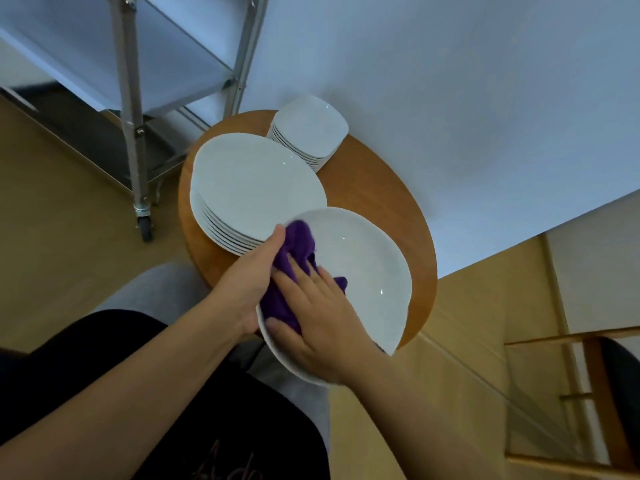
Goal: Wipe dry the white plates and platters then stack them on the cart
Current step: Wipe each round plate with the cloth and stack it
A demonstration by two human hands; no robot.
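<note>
I see the white platter (360,271) held over the near edge of the round tabletop (381,202), long axis running from near-left to far-right, face tilted up. Left hand (242,289) grips its left rim; right hand (311,323) lies with fingers spread, pressing the purple cloth (294,258) onto it. The platter stack (249,188) sits just beyond.

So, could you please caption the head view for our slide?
Left hand steadies a white plate while right hand wipes it with a purple cloth.
</note>
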